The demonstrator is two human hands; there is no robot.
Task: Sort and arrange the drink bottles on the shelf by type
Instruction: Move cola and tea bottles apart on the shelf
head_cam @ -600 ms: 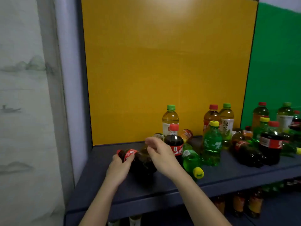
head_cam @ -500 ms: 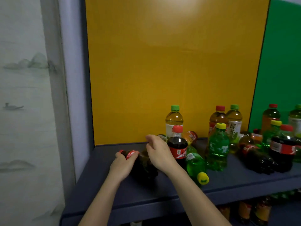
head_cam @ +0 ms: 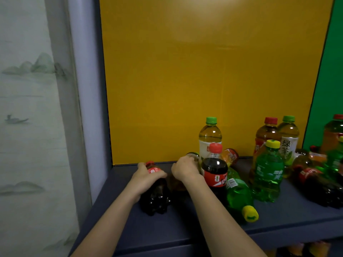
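A: How far along is the sorting?

B: Barely begun, I judge. On the shelf (head_cam: 185, 230), an upright cola (head_cam: 215, 169), green soda (head_cam: 267, 171) and tea (head_cam: 210, 138) stand mixed among fallen bottles, nothing grouped.

A: Your hands?

B: My left hand (head_cam: 146, 178) curls round a lying cola (head_cam: 156, 197) at the shelf's left. My right hand (head_cam: 184, 169) curls over a second bottle (head_cam: 178, 184) beside it; its kind I cannot tell.

Yellow panel (head_cam: 204, 71) beside green panel (head_cam: 330, 80), landscape-painted wall (head_cam: 27, 108) at left.

Under left hand (head_cam: 146, 179), lying cola bottle (head_cam: 155, 198) swung base-forward, right hand (head_cam: 185, 170) moved farther back
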